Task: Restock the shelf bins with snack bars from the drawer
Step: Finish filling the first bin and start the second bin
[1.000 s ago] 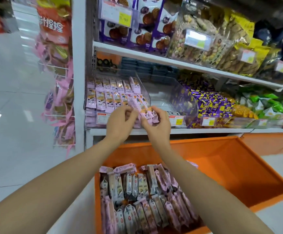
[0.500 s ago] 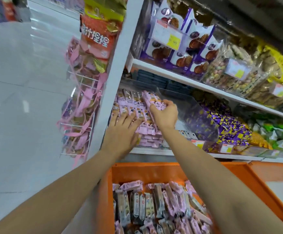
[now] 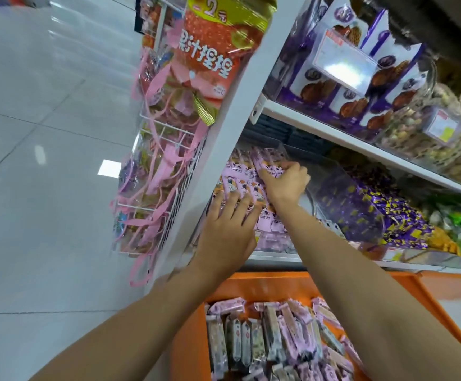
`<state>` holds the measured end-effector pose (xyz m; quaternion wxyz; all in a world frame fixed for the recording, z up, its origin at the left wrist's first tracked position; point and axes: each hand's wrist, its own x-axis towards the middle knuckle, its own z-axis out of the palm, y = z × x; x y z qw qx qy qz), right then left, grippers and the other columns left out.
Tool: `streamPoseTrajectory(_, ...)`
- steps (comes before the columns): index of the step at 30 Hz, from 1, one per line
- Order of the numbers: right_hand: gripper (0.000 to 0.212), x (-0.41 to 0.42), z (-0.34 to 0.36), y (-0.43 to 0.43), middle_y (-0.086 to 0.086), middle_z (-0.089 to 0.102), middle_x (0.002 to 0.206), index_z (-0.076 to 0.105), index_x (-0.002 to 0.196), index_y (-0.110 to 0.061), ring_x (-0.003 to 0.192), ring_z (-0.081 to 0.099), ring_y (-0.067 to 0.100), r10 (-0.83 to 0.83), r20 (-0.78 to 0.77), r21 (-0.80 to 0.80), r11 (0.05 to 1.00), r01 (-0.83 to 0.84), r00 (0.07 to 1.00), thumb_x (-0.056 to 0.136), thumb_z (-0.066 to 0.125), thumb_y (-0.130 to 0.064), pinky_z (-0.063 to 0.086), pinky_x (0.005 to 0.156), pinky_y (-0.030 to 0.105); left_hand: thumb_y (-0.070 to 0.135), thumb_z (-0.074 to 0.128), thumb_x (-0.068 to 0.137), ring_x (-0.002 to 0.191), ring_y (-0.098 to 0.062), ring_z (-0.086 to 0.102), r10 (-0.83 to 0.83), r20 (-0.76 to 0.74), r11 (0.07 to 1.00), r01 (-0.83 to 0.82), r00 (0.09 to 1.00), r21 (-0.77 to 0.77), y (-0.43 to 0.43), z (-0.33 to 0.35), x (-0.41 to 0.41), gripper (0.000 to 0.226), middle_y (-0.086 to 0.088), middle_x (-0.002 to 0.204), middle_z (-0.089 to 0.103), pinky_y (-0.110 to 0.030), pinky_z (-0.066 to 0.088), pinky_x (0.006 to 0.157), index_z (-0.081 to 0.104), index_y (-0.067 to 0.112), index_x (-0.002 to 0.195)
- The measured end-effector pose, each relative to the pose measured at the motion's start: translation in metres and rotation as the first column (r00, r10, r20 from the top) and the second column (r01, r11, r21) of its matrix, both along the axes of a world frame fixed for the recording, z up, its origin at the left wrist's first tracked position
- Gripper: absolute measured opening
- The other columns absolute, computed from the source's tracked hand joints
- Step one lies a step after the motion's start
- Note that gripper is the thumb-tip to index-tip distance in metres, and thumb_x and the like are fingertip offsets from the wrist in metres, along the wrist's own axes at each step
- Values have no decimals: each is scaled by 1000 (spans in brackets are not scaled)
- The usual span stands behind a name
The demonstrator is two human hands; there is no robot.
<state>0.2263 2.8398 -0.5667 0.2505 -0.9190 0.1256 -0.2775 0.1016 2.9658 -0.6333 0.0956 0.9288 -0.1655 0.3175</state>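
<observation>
A clear plastic shelf bin (image 3: pixel 284 151) on the lower shelf holds rows of pink-wrapped snack bars (image 3: pixel 240 174). My left hand (image 3: pixel 228 229) lies flat with spread fingers on the front rows of bars. My right hand (image 3: pixel 285 184) reaches deeper into the bin, its fingers curled round a small bunch of pink bars at the back right. Below, the orange drawer (image 3: pixel 421 303) stands pulled out, with several more pink snack bars (image 3: pixel 273 339) packed in its left part.
A neighbouring clear bin (image 3: pixel 361 204) of purple-wrapped sweets sits to the right. The upper shelf (image 3: pixel 361 144) carries purple biscuit boxes and bags of snacks. On the shelf's left end hangs a wire rack (image 3: pixel 166 166) with pink bags, beside grey tiled floor (image 3: pixel 45 188).
Both hands moved from in front of the bin into it. The left hand let go of the bars and now lies flat on the front rows; the right carried its bunch to the back.
</observation>
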Motion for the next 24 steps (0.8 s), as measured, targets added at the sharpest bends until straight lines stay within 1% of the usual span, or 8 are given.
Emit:
streamPoseTrajectory(5,65,0,0,1,16,41,130,57,119,0,123,39,32,-5,-79,-10,1000,4,997,78,77,-47,36,104,38,36,52,84,129,-31,49,-4,11,1000,4,1000,10,2,-1,-2,53,-10,137,56,-51,20,114,57,17,134)
streamPoseTrajectory(11,69,-11,3,-6,12,40,131,58,126,-13,127,35,27,98,-113,37,995,-95,989,75,75,-56,36,108,41,33,60,82,130,-32,47,-5,-22,1000,4,1000,-12,-1,0,-3,55,-10,138,56,-54,27,113,56,15,134)
streamPoseTrajectory(14,53,-24,2,-13,9,42,127,59,123,-16,122,40,23,205,-21,82,976,-202,979,81,74,-45,38,104,36,34,58,86,139,-33,39,-1,-60,1000,0,998,-26,-4,2,-3,56,-11,145,49,-56,20,116,53,15,138)
streamPoseTrajectory(17,30,-45,4,-19,2,49,116,64,114,-15,94,52,3,334,106,126,930,-346,936,88,69,-29,46,90,26,33,48,90,145,-33,26,21,-50,999,-22,999,-25,-10,0,-9,58,-14,154,37,-56,13,117,45,13,144)
streamPoseTrajectory(19,17,-62,7,-22,1,56,110,67,107,-14,78,52,-3,408,177,145,889,-434,895,91,64,-20,46,75,17,27,44,86,138,-33,31,-6,-6,997,6,1000,-76,-19,-4,-15,54,-15,147,43,-54,21,113,50,12,138)
streamPoseTrajectory(21,9,-81,8,-27,0,62,95,67,98,-13,69,53,-4,473,229,194,834,-516,850,93,60,-12,42,64,12,23,44,80,121,-31,39,-63,81,993,71,995,-98,-32,-8,-22,46,-15,128,55,-47,30,100,59,11,121)
streamPoseTrajectory(23,10,-98,5,-36,3,62,79,66,89,-13,60,53,-2,508,268,231,791,-567,818,94,58,-10,39,58,12,20,46,76,103,-31,42,-154,166,984,167,974,-68,-47,-15,-28,35,-15,108,59,-41,33,85,58,8,106)
streamPoseTrajectory(24,11,-105,1,-44,6,62,73,65,86,-12,58,51,0,514,281,235,782,-577,810,94,58,-11,38,56,14,20,46,75,95,-30,42,-213,166,973,224,963,-54,-55,-20,-31,30,-15,100,59,-40,33,79,55,8,101)
